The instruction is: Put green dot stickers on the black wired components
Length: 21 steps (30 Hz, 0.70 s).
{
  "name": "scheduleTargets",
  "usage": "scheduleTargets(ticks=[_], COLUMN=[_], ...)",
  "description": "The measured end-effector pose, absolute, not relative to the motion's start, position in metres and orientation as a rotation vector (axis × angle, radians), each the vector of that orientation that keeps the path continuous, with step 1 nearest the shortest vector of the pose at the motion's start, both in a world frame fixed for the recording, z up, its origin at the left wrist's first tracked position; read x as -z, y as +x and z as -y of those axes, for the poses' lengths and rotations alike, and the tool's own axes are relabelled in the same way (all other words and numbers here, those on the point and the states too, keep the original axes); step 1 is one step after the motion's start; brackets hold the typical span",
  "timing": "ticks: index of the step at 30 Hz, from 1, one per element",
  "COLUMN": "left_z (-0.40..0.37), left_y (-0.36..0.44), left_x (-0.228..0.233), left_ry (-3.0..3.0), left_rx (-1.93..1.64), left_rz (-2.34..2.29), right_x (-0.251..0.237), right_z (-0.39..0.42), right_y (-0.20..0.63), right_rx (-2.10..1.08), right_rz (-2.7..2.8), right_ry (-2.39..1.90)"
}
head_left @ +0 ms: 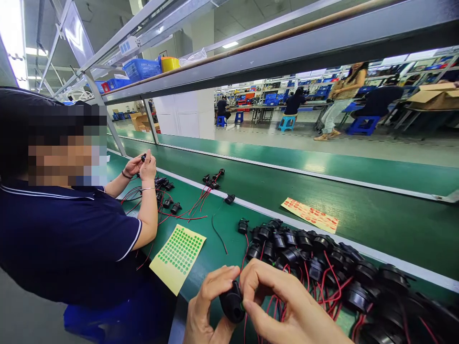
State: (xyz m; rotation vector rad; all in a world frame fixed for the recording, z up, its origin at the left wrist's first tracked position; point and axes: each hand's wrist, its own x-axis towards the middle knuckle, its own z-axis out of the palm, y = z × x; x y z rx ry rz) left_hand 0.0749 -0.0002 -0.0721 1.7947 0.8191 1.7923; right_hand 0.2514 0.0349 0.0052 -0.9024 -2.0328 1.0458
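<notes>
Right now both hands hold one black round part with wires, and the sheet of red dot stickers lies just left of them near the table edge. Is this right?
Not quite. In the head view, the sheet near the table edge holds green dot stickers, not red. The left hand and right hand do hold one black round part. The red-dot sheet lies farther off, on the belt.

We hold one socket (232, 302) between our left hand (206, 306) and right hand (287, 306) at the near edge of the desk (229, 224). The socket pile (322, 267) lies just beyond and to the right. A dot sheet (178, 257) lies to the left. A second sheet (310, 215) lies behind the pile. A co-worker (68, 229) sits further left, hands raised over loose sockets (168, 198).
</notes>
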Motion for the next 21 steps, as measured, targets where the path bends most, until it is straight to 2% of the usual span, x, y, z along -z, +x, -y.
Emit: scheduleTargets(ticks=[9,14,21], left_z=[-0.001,-0.003,-0.001], left_y=[0.073,0.076,0.068], left_x=[0.075,0.074,0.074], left_ry=[1.927,1.998,1.909], left_rx=[-1.896,-2.019,-1.787], left_rz=[-0.873,-0.812,-0.881], right_x=[-0.006,-0.003,-0.014], right_z=[-0.026,-0.031,-0.04], right_y=[0.251,0.247,0.247], right_rx=[-1.075,-1.354,-1.603], right_rz=[2.022,1.876,1.79], right_ry=[-0.874,-0.921,-0.88])
